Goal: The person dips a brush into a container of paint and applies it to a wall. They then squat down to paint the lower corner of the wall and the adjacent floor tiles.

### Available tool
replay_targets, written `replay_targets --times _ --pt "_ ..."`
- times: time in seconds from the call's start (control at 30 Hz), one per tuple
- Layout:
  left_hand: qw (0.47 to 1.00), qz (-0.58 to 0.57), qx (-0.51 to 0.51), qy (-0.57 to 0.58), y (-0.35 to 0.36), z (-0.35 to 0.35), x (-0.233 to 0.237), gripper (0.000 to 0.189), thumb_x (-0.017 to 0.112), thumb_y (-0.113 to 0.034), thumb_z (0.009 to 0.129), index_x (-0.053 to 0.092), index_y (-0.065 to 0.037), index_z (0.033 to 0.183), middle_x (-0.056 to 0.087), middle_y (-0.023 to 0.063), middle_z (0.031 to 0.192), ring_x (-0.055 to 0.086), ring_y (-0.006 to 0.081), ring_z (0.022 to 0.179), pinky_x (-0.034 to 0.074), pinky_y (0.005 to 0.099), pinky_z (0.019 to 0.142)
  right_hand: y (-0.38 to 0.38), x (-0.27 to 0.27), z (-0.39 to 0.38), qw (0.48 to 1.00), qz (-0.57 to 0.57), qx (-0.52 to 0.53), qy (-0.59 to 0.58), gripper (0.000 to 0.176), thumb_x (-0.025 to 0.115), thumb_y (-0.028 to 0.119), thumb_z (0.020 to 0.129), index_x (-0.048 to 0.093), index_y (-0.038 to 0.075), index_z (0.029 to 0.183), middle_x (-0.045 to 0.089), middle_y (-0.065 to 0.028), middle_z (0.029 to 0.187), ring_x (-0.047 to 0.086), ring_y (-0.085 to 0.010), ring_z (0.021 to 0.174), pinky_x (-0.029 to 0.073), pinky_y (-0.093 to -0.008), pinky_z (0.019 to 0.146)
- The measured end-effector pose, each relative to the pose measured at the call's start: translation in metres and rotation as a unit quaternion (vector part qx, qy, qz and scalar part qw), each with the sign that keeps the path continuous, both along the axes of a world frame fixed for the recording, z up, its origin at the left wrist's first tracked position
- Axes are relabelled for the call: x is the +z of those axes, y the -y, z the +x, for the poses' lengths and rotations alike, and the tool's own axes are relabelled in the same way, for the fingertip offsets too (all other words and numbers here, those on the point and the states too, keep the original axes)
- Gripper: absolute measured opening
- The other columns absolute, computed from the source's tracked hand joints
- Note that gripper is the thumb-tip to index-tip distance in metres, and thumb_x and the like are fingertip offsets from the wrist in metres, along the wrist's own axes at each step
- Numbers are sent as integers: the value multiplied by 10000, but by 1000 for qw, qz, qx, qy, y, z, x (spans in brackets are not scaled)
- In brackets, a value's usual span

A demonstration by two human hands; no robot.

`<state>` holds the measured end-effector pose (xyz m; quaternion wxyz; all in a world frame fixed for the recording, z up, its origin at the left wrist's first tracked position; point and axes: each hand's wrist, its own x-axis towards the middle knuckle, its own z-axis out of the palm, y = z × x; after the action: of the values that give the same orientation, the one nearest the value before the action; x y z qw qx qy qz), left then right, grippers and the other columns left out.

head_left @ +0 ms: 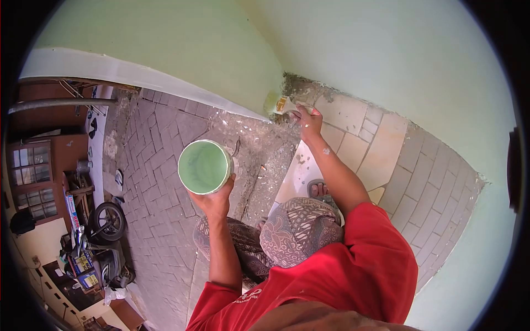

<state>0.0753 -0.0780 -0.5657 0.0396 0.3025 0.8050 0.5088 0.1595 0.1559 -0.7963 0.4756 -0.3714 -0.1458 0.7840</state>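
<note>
My right hand [309, 122] grips a paintbrush [284, 105] by its handle. Its bristles touch the base of the light green wall [221, 66], close to the inner corner, where the paint looks darker and wet. Spots of paint mark my right wrist. In my left hand [215, 199] is a round paint bucket [205, 166], held from below and at the side, its opening facing up. Pale green paint coats the inside of the bucket. My left palm is partly hidden beneath it.
Grey paving blocks [157, 165] cover the ground at left, and pale tiles [381, 143] at right. A second green wall [419, 60] meets the first at the corner. A motorbike [105, 254] and a window [32, 171] are at far left. My sandalled foot [318, 189] rests on the tiles.
</note>
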Motion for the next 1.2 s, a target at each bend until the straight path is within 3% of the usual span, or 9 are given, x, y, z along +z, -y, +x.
replay_targets --times 0.03,0.1,0.2,0.43,0.5,0.7,0.83,0.97,1.2 --pt "1000 3 2 15 2 1 1 782 891 -78 553 569 1 1260 658 103 1140 647 243 1044 488 398 991 4 -25 7 1000 -5 -1 2 116 713 80 906 675 0 980 725 -127 941 725 -253 782 588 -356 666" --pt "1000 -13 -10 2 1 0 1 792 896 -82 555 558 3 1267 656 106 1145 647 243 1038 491 399 986 -4 -50 11 948 91 89 293 138 708 63 895 690 -30 995 721 -109 902 714 -223 722 591 -347 650" --pt "1000 -18 -12 -23 3 -3 -2 818 902 -91 560 533 5 1283 646 113 1164 642 244 1040 493 401 981 -6 42 4 880 216 127 403 134 710 72 890 712 -42 960 728 -102 882 695 -178 675 578 -312 628" --pt "1000 10 -2 28 5 -1 3 895 915 -102 557 475 -4 1329 604 127 1232 609 248 1127 478 409 1007 -8 270 5 960 279 -18 -20 131 704 73 897 699 -29 979 723 -90 890 695 -151 756 611 -314 667" --pt "1000 10 3 11 6 -1 0 915 916 -101 554 460 -7 1341 600 129 1241 607 249 1133 477 413 1011 -12 292 9 941 291 -40 -168 166 662 5 934 657 -5 1099 708 -108 1007 728 -257 818 626 -360 707" --pt "1000 13 6 -10 15 -7 1 984 923 -103 538 416 -20 1377 586 130 1268 606 259 1147 472 416 1026 3 187 -4 979 127 21 -156 170 666 23 944 644 -21 1107 702 -109 1017 734 -288 826 619 -375 725" --pt "999 39 5 1 17 -7 7 997 924 -111 537 411 -24 1386 586 128 1273 609 268 1147 473 410 1023 21 67 37 992 63 30 103 197 709 73 922 653 -74 1041 705 -162 1007 730 -262 806 603 -335 665" --pt "998 55 -12 8 16 -9 8 983 922 -114 549 416 -28 1387 584 130 1278 603 268 1162 471 405 1025 16 76 82 990 34 -4 136 221 743 64 897 647 -50 1061 705 -146 998 729 -257 819 595 -328 686" --pt "981 99 -144 -79 -20 -21 32 1036 935 -178 540 425 -34 1430 523 142 1365 524 304 1269 403 434 1095 0 222 122 974 215 -54 48 319 779 -16 835 601 4 1099 687 -167 1053 693 -245 929 574 -339 780"
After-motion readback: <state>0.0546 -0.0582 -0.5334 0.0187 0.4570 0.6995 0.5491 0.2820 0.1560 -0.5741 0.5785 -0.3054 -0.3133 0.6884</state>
